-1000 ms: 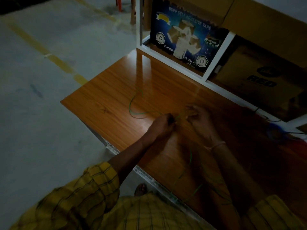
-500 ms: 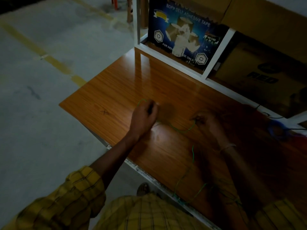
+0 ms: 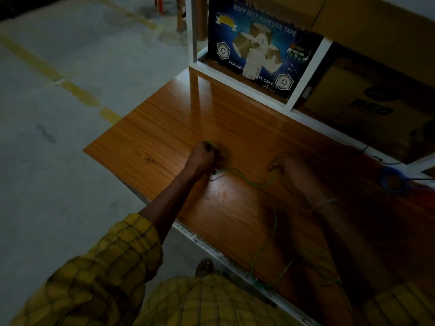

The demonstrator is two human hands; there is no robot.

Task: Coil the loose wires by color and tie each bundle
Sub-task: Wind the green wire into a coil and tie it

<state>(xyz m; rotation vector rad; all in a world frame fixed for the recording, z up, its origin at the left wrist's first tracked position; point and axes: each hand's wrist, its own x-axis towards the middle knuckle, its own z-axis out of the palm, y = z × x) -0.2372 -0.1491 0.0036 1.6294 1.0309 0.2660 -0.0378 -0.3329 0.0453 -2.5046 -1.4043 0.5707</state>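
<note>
A thin green wire [image 3: 249, 181] runs in a sagging line across the wooden table [image 3: 164, 137] between my two hands. My left hand [image 3: 203, 157] is closed around one stretch of it, near the table's middle. My right hand [image 3: 286, 164] pinches the wire farther right. More green wire [image 3: 274, 222] trails down toward the table's near edge and loops there. A blue wire coil [image 3: 392, 182] lies at the far right, with red wire beside it in shadow.
A white shelf frame [image 3: 303, 78] stands along the table's back edge, holding a blue tape carton [image 3: 259, 50] and a brown box [image 3: 367, 107]. A thin black cable [image 3: 386, 162] lies by the shelf. Grey floor with yellow lines lies left of the table.
My hands were together a second ago. The left hand has slid left along the green wire, the right stayed, and a length of wire now hangs between them.
</note>
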